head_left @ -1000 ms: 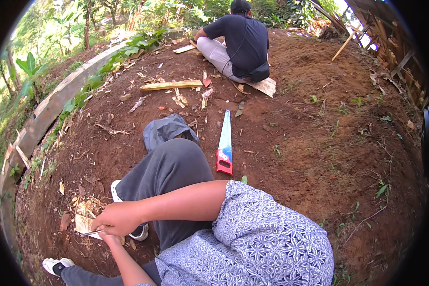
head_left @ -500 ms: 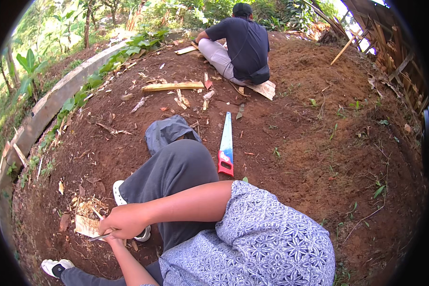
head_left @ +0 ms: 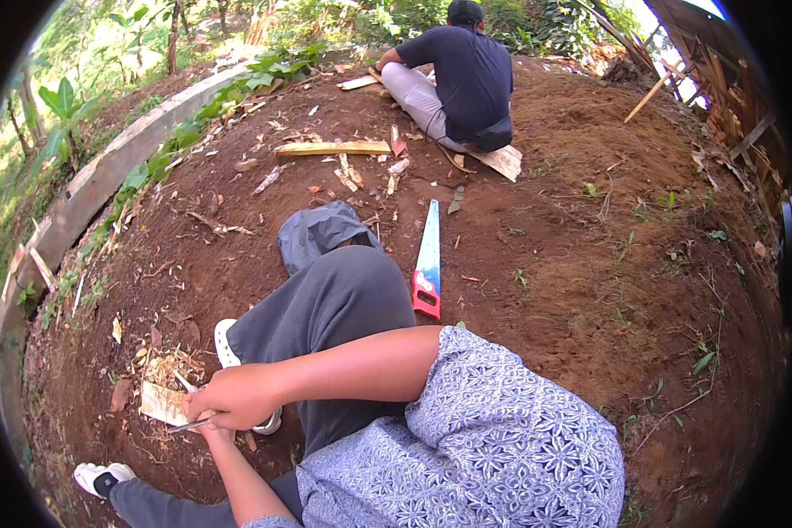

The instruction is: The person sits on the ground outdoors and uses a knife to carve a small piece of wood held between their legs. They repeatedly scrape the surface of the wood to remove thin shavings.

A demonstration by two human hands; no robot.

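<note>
My two hands meet low on the left, over the wood chips. My right hand (head_left: 239, 395) is closed, with a knife (head_left: 187, 426) whose narrow metal blade points out to the lower left. Just beneath and partly covered by it, my left hand (head_left: 204, 421) is closed around a thin pale stick (head_left: 184, 381). The stick's tip pokes out toward the upper left. The right hand hides most of the left fingers and the knife's handle.
Below the hands lie a pale flat wood piece (head_left: 163, 403) and shavings (head_left: 174, 367). A red-handled saw (head_left: 427, 264) rests beyond my knee, beside a dark plastic bag (head_left: 321, 231). Farther off are a yellowish plank (head_left: 333, 149) and a seated person (head_left: 466, 84).
The whole view has shifted slightly. My hands stay together on the stick and knife, with the blade showing a little shorter.
</note>
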